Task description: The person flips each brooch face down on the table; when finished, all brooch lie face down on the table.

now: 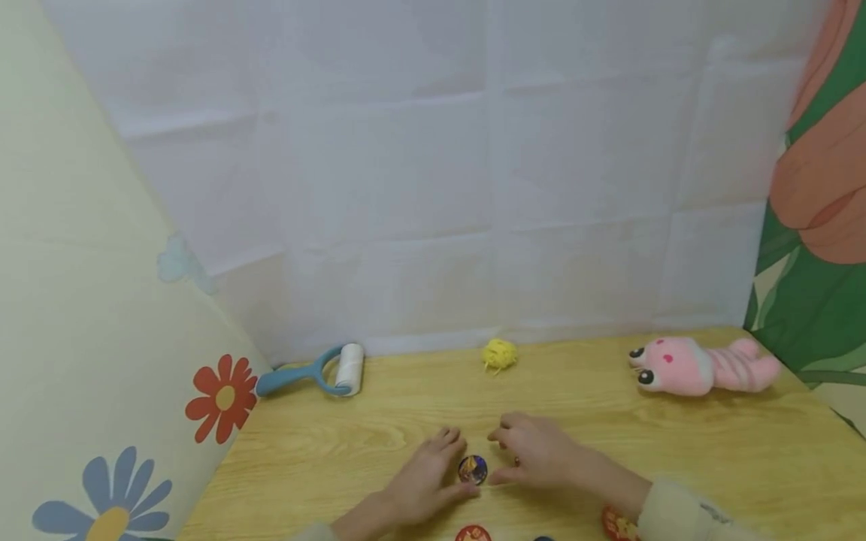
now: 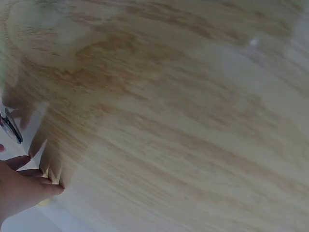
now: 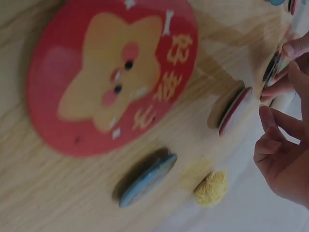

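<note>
Between my two hands a round badge (image 1: 473,469) with a dark picture lies on the wooden table. My left hand (image 1: 426,481) is at its left, fingers pointing forward, with the thumb tip close to the badge's lower edge. At its right is my right hand (image 1: 541,454), its fingers bent loosely and its thumb apart from them; nothing shows in its grasp. Nearer to me lies a red badge (image 1: 473,533), with a dark blue badge (image 1: 543,538) beside it, both cut off by the head view's bottom edge. Another red badge (image 3: 106,77), printed with a yellow star figure, lies under my right forearm.
Along the back of the table (image 1: 399,421) are a blue-handled lint roller (image 1: 304,376), a yellow stringy ball (image 1: 500,355) and a pink plush toy (image 1: 704,367). A white sheet (image 1: 406,165) hangs behind it, and flower-patterned panels stand at both sides.
</note>
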`<state>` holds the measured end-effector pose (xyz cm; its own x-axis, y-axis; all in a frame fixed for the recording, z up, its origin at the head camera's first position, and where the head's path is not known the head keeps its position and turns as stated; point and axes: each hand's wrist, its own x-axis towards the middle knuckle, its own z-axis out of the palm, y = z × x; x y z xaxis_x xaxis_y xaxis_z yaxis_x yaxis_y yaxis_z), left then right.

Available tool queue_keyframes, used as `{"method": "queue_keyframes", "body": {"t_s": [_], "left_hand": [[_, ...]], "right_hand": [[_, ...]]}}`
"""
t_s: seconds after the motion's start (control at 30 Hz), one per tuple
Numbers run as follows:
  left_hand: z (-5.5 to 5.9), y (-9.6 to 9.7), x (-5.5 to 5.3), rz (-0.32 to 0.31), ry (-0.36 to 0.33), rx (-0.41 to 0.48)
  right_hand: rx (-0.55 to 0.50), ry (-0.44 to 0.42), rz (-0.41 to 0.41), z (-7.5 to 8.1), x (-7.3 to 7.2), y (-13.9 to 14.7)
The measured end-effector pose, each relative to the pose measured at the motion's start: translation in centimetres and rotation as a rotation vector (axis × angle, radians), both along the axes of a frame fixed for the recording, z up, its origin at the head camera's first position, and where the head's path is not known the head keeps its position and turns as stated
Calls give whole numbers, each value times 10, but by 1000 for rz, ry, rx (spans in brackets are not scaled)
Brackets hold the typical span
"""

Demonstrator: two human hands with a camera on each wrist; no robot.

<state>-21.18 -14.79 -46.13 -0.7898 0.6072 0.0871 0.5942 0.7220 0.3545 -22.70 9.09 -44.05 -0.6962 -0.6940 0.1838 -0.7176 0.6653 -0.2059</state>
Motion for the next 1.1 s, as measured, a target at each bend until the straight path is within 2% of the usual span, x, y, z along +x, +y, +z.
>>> {"method": "queue_keyframes", "body": {"t_s": [0.17, 0.27, 0.5, 0.7, 0.9, 1.1], "left_hand": [[-5, 6, -2, -28, 81, 29], [-8, 8, -2, -27, 94, 52], [-7, 1, 1, 13, 85, 78], [-5, -4, 5, -10, 84, 90], [-7, 0, 5, -25, 97, 111], [-10, 2, 7, -1, 63, 114]], "right_hand": [[26, -13, -29, -6, 3, -7], [47, -12, -43, -8, 6, -10], [35, -11, -37, -10, 6, -16], [5, -15, -24, -10, 6, -17], [-6, 35, -1, -14, 7, -19], [-7, 92, 21, -20, 9, -24]]}}
